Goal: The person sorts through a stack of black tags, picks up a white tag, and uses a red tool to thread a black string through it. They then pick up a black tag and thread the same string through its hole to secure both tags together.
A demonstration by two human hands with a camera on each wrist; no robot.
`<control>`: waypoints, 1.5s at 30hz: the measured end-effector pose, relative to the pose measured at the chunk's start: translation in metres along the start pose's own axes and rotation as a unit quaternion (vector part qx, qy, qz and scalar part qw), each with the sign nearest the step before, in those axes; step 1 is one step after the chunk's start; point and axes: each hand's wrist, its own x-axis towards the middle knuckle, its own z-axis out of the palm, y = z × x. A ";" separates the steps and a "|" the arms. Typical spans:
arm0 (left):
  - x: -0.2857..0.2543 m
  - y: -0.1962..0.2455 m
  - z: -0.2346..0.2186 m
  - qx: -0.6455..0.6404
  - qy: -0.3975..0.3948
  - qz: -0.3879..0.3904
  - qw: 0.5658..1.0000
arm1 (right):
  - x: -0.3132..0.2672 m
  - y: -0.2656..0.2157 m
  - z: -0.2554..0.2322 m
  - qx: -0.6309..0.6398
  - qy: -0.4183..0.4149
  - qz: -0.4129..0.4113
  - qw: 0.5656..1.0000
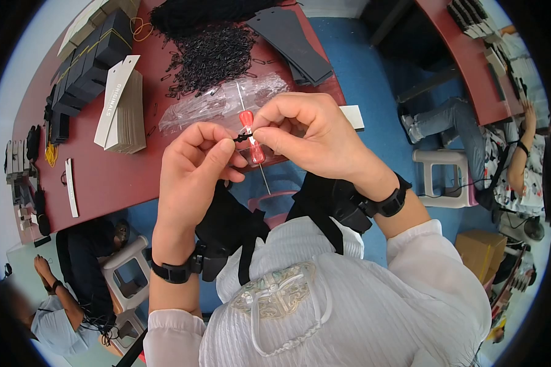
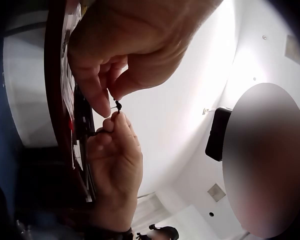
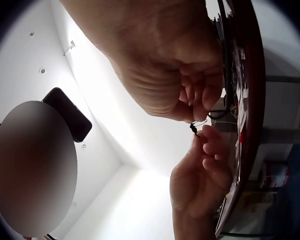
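A small workshop — red worktables (image 1: 116,189) with heaped black pins (image 1: 211,58), stacked tags (image 1: 125,113), plastic stools (image 1: 128,275).

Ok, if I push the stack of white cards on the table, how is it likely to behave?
The stack of white cards would probably fan or slide apart rather than move as one block: no band shows around it, and the top card already lies askew. Each card looks fairly stiff, judging by that card's straight, flat edges.
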 end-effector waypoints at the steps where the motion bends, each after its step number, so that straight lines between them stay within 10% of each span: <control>1: -0.001 -0.001 0.001 0.000 0.000 0.000 1.000 | 0.000 0.000 0.000 0.011 -0.003 0.005 1.000; 14: 0.003 -0.005 0.019 0.176 0.029 0.212 0.961 | 0.001 0.002 -0.002 -0.012 -0.011 -0.025 1.000; 16: 0.006 -0.007 0.011 0.358 0.052 0.323 0.875 | 0.000 -0.003 -0.007 -0.060 -0.051 0.000 0.997; 22: -0.005 0.006 0.011 0.448 0.064 0.280 0.847 | -0.002 0.005 -0.010 -0.176 -0.039 -0.139 0.974; 39: 0.001 -0.007 0.020 0.354 0.058 0.246 0.900 | -0.002 0.002 -0.009 -0.131 -0.037 -0.102 0.985; 41: 0.005 -0.008 0.015 0.467 0.063 0.331 0.818 | -0.003 0.001 -0.010 -0.137 -0.036 -0.104 0.984; 45: -0.002 -0.003 0.012 0.500 0.060 0.334 0.796 | -0.005 0.006 -0.013 -0.197 -0.035 -0.140 0.970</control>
